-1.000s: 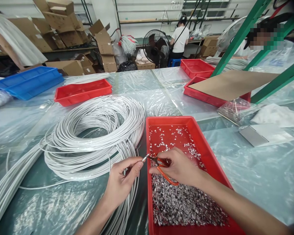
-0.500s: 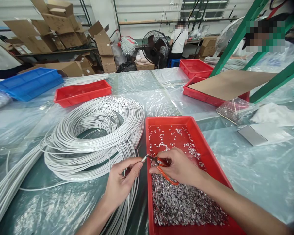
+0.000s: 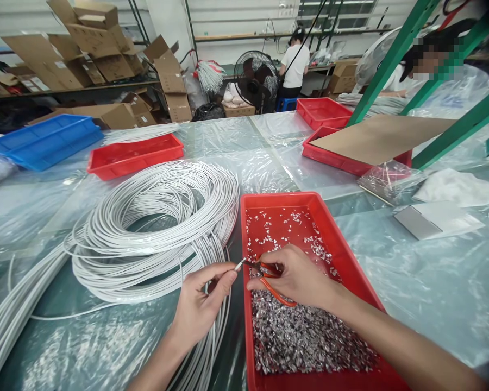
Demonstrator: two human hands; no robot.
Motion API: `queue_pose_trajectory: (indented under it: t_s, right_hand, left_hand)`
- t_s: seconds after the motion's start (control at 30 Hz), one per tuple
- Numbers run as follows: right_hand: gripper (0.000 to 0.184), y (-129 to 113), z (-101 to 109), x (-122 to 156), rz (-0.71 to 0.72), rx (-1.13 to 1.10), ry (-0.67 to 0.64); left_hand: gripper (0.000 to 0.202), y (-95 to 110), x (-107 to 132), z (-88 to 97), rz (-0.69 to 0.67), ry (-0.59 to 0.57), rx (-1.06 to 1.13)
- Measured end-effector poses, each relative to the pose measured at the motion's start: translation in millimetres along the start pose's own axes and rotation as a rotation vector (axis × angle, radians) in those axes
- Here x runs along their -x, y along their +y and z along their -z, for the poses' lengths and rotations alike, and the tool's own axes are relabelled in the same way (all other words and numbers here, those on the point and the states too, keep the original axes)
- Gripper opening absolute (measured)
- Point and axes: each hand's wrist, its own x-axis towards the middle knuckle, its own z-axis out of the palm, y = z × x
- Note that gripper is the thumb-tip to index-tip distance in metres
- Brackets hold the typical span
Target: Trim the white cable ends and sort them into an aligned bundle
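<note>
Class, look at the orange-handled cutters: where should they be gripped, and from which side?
The orange-handled cutters are probably best taken by their orange handles, from the right, as the right-hand grip holds them: the handles splay rightward, while the dark blades point left at the white cable tip, away from that side.

A rectangular blue plastic tray sits at ten o'clock, a round black fan at twelve, flat brown cardboard at two.
</note>
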Motion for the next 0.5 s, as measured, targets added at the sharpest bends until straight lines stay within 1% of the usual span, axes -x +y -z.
queue_pose_trajectory:
  t_s: [0.3,0.5]
  right_hand:
    - [0.053,-0.2,0.2,0.4,0.002,0.038,-0.004]
    - [0.057,0.6,-1.7,0.1,0.013,0.078,0.034]
  left_hand:
    - [0.014,-1.6,0.6,0.3,-0.006,-0.004,-0.006]
    - [0.014,-3.8,0.4,-0.2,-0.006,0.002,-0.007]
